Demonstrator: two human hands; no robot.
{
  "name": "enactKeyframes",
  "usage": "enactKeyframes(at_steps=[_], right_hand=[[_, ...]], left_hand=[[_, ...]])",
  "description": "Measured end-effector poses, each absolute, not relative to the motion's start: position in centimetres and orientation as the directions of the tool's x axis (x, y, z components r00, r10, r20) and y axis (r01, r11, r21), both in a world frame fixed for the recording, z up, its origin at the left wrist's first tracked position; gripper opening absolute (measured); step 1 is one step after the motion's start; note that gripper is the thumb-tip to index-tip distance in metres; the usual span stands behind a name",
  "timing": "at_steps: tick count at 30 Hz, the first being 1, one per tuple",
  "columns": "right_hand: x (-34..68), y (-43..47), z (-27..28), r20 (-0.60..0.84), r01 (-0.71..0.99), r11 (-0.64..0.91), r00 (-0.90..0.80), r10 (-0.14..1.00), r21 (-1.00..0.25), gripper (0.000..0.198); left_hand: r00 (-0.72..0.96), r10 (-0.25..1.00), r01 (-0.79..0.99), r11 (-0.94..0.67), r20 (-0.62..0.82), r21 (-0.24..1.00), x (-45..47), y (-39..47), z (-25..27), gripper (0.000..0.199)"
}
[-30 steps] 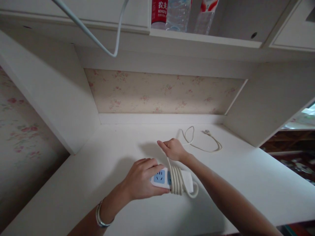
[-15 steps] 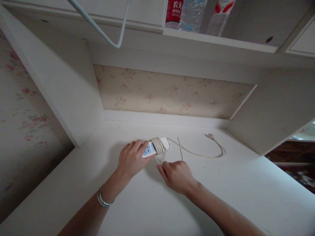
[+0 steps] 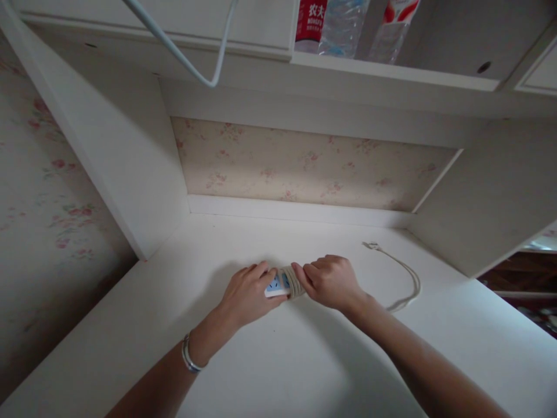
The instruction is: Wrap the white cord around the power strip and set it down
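Observation:
My left hand [image 3: 248, 292] grips the left end of a white power strip [image 3: 275, 285] with blue socket faces. Several turns of its cream cord [image 3: 294, 282] wrap around the strip's middle. Against the right side of these turns, my right hand [image 3: 329, 281] is closed, thumb and fingers pinched on the cord; the strip's right end is hidden behind it. From behind my right forearm the loose cord curves out over the desk to a plug [image 3: 372, 246] lying at the back right.
The white desk [image 3: 243, 366] has side panels left and right and a low ledge behind. Overhead, a shelf [image 3: 391, 68] holds plastic bottles [image 3: 342, 26]. A pale cable [image 3: 191, 69] hangs down at the upper left.
My right hand has moved up and right, from below the strip to its right end, drawing the cord along. The strip and my left hand have shifted slightly right and nearer.

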State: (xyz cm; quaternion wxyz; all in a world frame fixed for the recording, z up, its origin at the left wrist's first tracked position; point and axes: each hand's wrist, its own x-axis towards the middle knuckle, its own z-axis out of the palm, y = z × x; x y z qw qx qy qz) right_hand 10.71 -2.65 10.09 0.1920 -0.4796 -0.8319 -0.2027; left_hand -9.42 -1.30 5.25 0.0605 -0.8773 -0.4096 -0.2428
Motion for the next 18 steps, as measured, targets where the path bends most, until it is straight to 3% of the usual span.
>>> enactKeyframes(at_steps=[8,13,18], right_hand=[[10.7,-0.6,10.8,0.487,0.858,0.481,-0.502,0.715,0.178,0.055],[10.7,1.6,10.7,0.399,0.899,0.431,-0.424,0.813,0.076,0.06],[10.9,3.0,8.0,0.286,0.945,0.321,-0.29,0.913,-0.067,0.061]], left_hand=[[0.67,0.606,0.624,-0.773,0.429,0.117,-8.4,-2.7,5.4,0.036],[0.713,0.533,0.512,-0.839,0.455,0.181,-8.3,-3.7,6.0,0.042],[0.678,0.457,0.422,-0.883,0.576,0.205,-9.0,-3.7,6.9,0.047]])
